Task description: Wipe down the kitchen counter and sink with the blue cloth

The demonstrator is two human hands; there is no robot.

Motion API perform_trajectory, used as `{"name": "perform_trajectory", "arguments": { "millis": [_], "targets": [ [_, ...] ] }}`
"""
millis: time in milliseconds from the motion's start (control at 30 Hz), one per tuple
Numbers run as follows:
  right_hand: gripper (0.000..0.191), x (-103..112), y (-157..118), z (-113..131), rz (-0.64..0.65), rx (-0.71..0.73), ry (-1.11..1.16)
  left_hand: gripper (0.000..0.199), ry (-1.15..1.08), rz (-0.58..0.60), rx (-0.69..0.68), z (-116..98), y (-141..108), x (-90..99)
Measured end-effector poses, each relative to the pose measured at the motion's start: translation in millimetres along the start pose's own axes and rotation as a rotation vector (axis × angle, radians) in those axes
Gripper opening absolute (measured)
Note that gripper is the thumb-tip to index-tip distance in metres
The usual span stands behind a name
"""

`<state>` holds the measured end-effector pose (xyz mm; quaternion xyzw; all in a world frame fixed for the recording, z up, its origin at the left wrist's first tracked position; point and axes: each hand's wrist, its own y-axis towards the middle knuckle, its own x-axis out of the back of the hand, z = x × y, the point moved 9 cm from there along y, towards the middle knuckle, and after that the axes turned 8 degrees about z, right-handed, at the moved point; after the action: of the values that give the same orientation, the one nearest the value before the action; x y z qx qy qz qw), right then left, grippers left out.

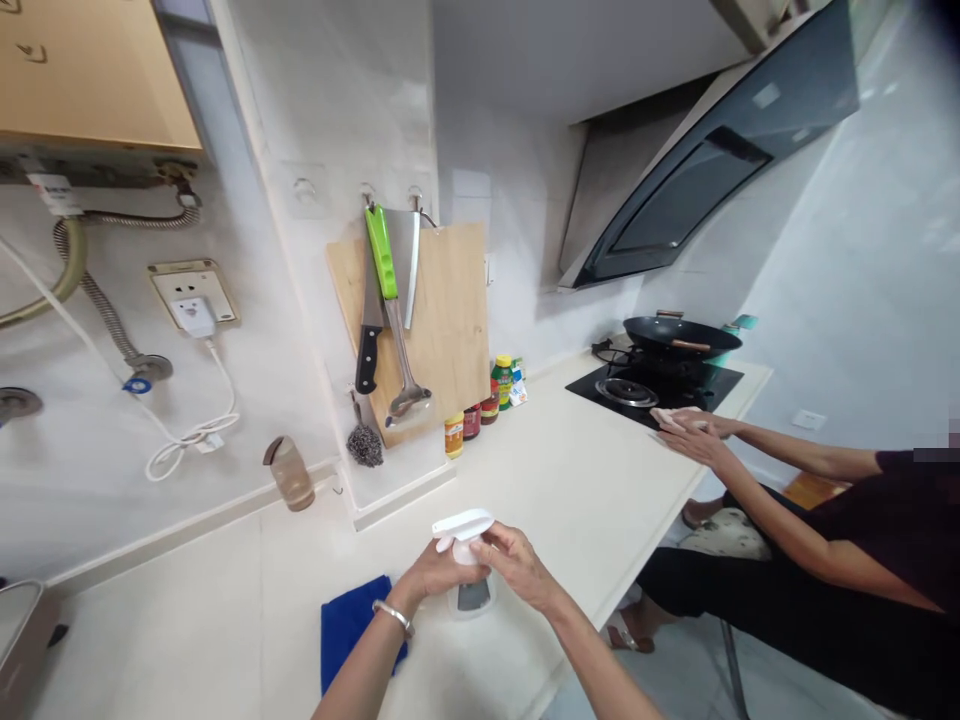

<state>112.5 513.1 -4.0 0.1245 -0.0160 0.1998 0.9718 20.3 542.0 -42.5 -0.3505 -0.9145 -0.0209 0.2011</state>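
Near the front of the pale countertop (555,500) stands a spray bottle (474,595) with a white trigger head and a dark patch low on its clear body. My left hand (442,572) is closed around its neck from the left. From the right, my right hand (517,568) has its fingers closed on the collar, just below the trigger head. A silver bracelet (394,617) circles my left wrist. Partly under my left forearm lies a folded blue cloth (349,625) on the counter.
A co-worker's hands (694,435) press a pale cloth at the black stove (652,385), where a wok (681,338) sits. Knives, a green-handled ladle (401,350) and a cutting board (454,310) hang on the wall. Condiment jars (471,422) and a brownish cup (289,475) stand along it.
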Motion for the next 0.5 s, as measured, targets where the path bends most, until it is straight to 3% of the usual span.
{"name": "perform_trajectory", "arguments": {
  "millis": [133, 200, 267, 333, 400, 500],
  "targets": [
    [0.039, -4.7, -7.8, -5.6, -0.173, 0.027, -0.084, 0.019, 0.004, -0.455, 0.05, -2.0, -22.8, 1.9],
    [0.037, -7.2, -17.9, -8.7, -0.333, 0.015, -0.157, 0.018, 0.007, -0.569, 0.056, -4.1, -29.8, -2.0],
    [0.037, -8.8, -29.3, -10.7, -0.481, 0.007, -0.219, 0.016, 0.003, -0.564, 0.05, -5.1, -27.7, -5.8],
    [0.039, -8.6, -35.8, -9.8, -0.54, 0.03, -0.239, 0.014, -0.027, -0.481, 0.04, -3.3, -20.1, -7.6],
    [0.043, -5.6, -34.0, -3.8, -0.48, 0.081, -0.237, 0.011, -0.056, -0.39, 0.011, -2.6, -13.6, -6.2],
    [0.048, -3.7, -20.0, 6.4, -0.201, 0.103, -0.176, 0.009, -0.128, -0.246, -0.059, -5.5, -9.3, -4.6]
  ]
}}
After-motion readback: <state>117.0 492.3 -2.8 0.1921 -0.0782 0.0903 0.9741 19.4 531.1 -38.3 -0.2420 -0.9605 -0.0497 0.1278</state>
